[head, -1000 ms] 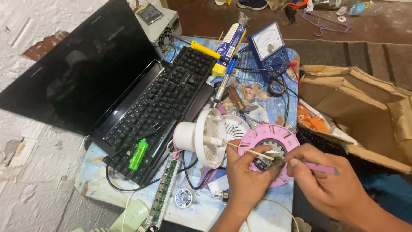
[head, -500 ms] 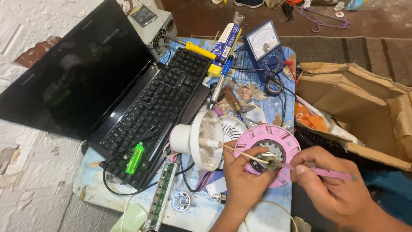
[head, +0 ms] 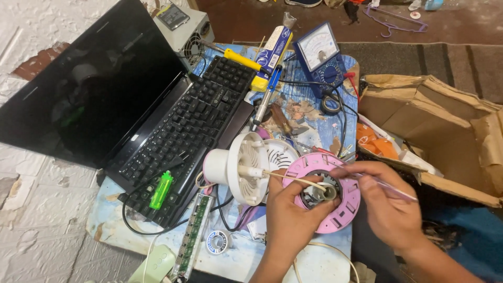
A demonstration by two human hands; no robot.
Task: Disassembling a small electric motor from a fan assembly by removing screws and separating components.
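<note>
My left hand (head: pixel 290 220) grips a pink round plastic fan part (head: pixel 346 209) from below, thumb near its dark centre hole. A small cylindrical piece (head: pixel 329 193) sits at that centre. My right hand (head: pixel 385 207) pinches a thin pink-handled tool (head: pixel 393 186), its tip pointing at the centre of the pink part. A white fan motor housing (head: pixel 238 167) stands just left of the pink part, joined to it by pale wires (head: pixel 293 178).
An open black laptop (head: pixel 131 110) fills the left of the small table (head: pixel 110 225). A green lighter (head: pixel 161 189) lies on its keyboard. A blue multimeter (head: pixel 322 55), yellow-handled screwdriver (head: pixel 241 58), circuit strip (head: pixel 193 241) and solder spool (head: pixel 217 242) lie around. A torn cardboard box (head: pixel 445 126) is right.
The view has shifted slightly. My right hand has moved left, closer over the pink part, bringing the tool tip toward its centre. My left hand keeps holding the part.
</note>
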